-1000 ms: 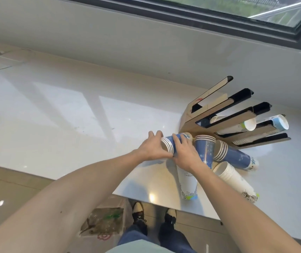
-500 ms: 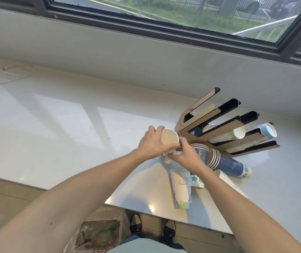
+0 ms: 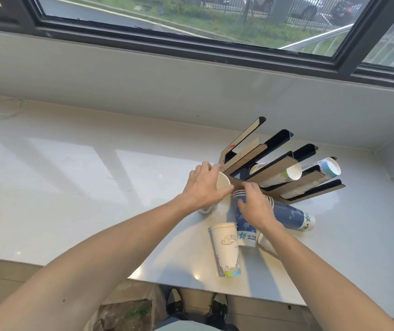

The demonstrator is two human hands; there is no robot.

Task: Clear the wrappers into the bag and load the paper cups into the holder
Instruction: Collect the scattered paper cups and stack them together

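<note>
Left hand (image 3: 204,187) fingers grip white paper cup (image 3: 222,181), rim facing near, just left of holder (image 3: 274,163) open slots. Right hand (image 3: 254,207) fingers curl on blue cup stack (image 3: 242,220) lying on tabletop (image 3: 71,187), long axis near-far; left hand nearer holder.
</note>
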